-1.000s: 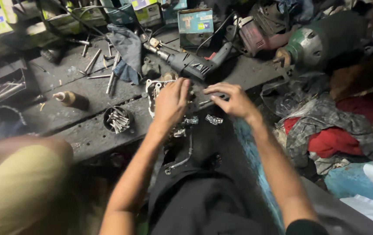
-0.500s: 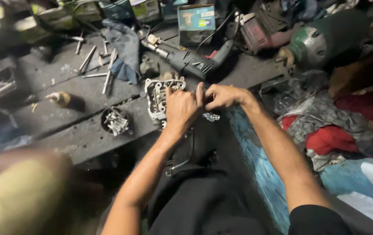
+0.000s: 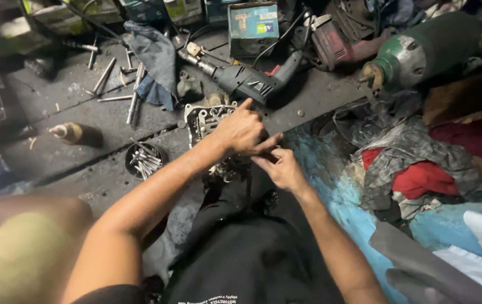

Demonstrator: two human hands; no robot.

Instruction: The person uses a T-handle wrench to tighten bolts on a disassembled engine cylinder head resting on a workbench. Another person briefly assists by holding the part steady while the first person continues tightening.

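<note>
A grey metal engine part [image 3: 205, 117] lies on the dark floor in front of my knees. My left hand [image 3: 241, 130] rests on its right side, fingers curled over it and index finger pointing up. Just below it, my right hand [image 3: 281, 167] pinches something small against the part's lower edge; what it pinches is hidden by the fingers. The two hands touch at the fingertips. My black-trousered leg [image 3: 241, 236] runs under both arms.
An electric drill [image 3: 246, 83] lies just beyond the part. A small round bowl of bolts [image 3: 145, 159] sits to the left, with loose bolts and rods [image 3: 118, 84] and a blue rag [image 3: 153, 62] farther back. A green motor [image 3: 421, 53] and piled cloths [image 3: 421, 163] crowd the right.
Both hands have drawn down and closer together over the engine part; the right hand moved from above the part to its lower edge. The view has shifted slightly.
</note>
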